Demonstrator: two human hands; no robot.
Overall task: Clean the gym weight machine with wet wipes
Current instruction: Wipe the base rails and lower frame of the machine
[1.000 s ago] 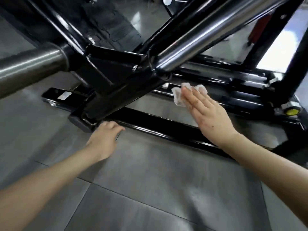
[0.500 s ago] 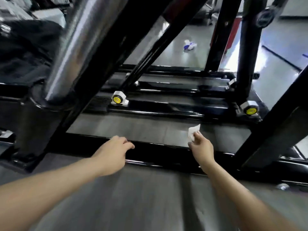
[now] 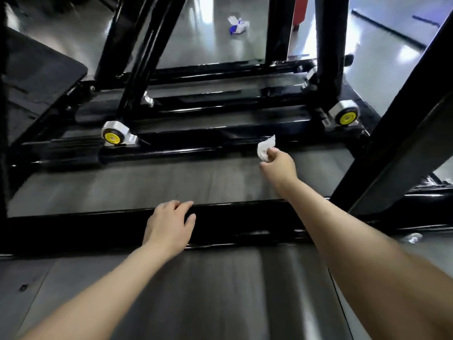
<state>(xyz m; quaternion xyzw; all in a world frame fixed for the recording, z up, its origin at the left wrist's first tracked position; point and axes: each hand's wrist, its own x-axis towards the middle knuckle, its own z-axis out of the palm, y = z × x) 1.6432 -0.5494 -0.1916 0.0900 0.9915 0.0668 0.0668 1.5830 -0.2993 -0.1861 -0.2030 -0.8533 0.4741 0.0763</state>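
Your right hand [image 3: 279,163], right of centre, pinches the crumpled wipe [image 3: 266,147] in curled fingers. Just beyond it lies the black base bar [image 3: 183,149], running left to right across the frame. Your left hand [image 3: 169,227] is farther off, resting flat and relaxed on the nearer bar [image 3: 245,224] at lower centre. Half a second ago the wipe was back by that nearer bar.

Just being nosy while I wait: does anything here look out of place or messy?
Only the blue-and-white pack, likely wipes, lying flap-up on the floor beyond the machine frame. The right hand pinches a wet wipe; nothing looks spilled or broken.
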